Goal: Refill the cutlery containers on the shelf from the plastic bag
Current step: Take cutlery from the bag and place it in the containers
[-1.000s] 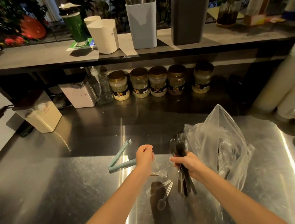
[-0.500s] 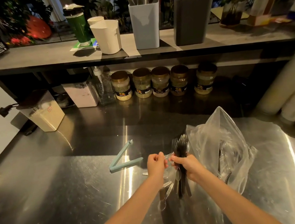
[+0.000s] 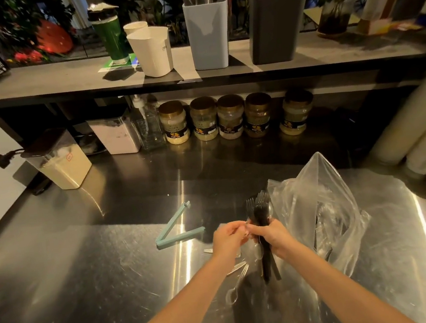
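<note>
steel worktop [image 3: 85,271] in dim warm light, w/ a long shelf [image 3: 49,82] over its back edge and plants behind; change vs a sec ago: the left hand [image 3: 228,238] was up and apart from the right, now it has come across and its curled fingertips meet the bundle of black forks [image 3: 259,209]; looks like it pinches sth there, but fork handle or clear spoon, can't tell; right hand [image 3: 276,236] is clenched round the forks mid-handle, tines up, near the worktop's front edge; a clear spoon head shows among the tines, so prob. she/he is picking clear pieces out of the black ones, i.e. sorting before anything goes up; refill itself not yet begun for this batch; plastic bag [image 3: 326,201] stands open just right of the hands, more cutlery inside; loose clear spoons [image 3: 235,284] lie on the worktop below the left wrist; teal bag clip [image 3: 175,233] lies open just left of the hands; on the shelf: white container [image 3: 151,52], light grey container [image 3: 208,35] and dark container [image 3: 277,24] side by side, the last 2 already holding cutlery, plus a green cup [image 3: 110,37] at the left; under the shelf along the back edge a row of jars [image 3: 230,117] and a pump bottle [image 3: 146,126]
</note>
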Motion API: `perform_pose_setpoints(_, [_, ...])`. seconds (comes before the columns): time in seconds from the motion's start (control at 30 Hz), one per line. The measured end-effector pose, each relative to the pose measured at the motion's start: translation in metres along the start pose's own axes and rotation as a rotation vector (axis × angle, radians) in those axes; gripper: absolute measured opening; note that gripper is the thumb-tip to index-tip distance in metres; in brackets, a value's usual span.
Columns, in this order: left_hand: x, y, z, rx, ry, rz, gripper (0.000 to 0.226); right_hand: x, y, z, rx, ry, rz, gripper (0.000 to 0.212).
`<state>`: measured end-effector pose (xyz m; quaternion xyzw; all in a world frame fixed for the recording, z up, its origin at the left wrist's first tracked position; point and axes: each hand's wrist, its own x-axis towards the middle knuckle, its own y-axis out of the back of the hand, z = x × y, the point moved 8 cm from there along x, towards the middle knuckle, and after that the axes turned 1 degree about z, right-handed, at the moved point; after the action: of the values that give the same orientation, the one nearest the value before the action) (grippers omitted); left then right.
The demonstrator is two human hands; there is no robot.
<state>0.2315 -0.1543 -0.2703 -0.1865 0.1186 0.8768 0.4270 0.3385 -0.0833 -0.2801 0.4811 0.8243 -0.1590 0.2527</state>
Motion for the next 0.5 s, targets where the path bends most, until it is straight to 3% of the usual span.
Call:
perform_pose_setpoints(0.1, [0.013,0.022,0.014,0.157,-0.127,0.026,0.025,0.001,0.001,-0.002,0.041,0.025,0.005,0.015])
perform_pose_setpoints(0.2, [0.025,0.045,0.028,0.404,-0.212,-0.001,0.031,0.002,0.011,0.003,0.163,-0.07,0.069,0.005])
perform_pose_setpoints(0.33, [0.027,0.047,0.039,0.727,-0.27,-0.217,0.032,-0.002,0.012,0.011,0.08,-0.19,-0.032,0.011])
perform_pose_setpoints(0.5, [0.018,0.023,0.045,0.798,-0.242,-0.496,0.016,-0.008,-0.012,0.025,-0.131,-0.274,-0.294,0.015])
